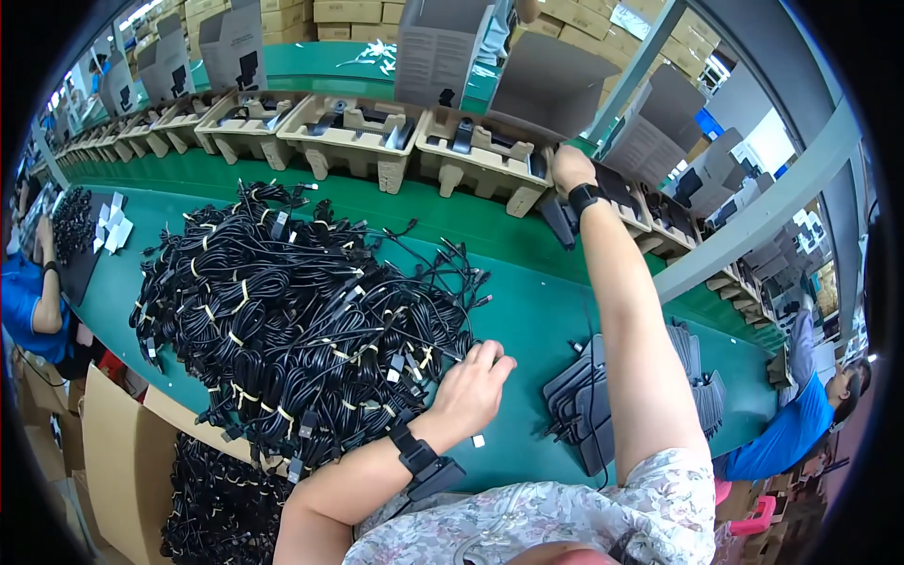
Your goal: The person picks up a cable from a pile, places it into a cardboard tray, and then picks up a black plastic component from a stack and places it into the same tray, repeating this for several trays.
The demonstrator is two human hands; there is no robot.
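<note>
A large heap of black cables (282, 320), bundled with pale ties, covers the left and middle of the green table (527, 301). My left hand (474, 391) rests at the heap's right edge, fingers curled beside the cable ends; anything inside them is hidden. My right arm reaches far forward. Its hand (572, 169) is closed at the right end of a tan moulded pulp tray (485, 160) holding black parts; its fingertips are partly hidden, so I cannot tell what they grip. Both wrists wear black straps with small dark devices. Beneath my right forearm lies a stack of dark flat pieces with cords (579, 400).
Similar pulp trays (348, 132) line a green conveyor along the far side, with open grey boxes (438, 52) behind. A pale metal post (753, 212) slants at the right. Below the table's left edge stands a carton of cables (127, 461). Blue-shirted people (786, 433) work at both sides.
</note>
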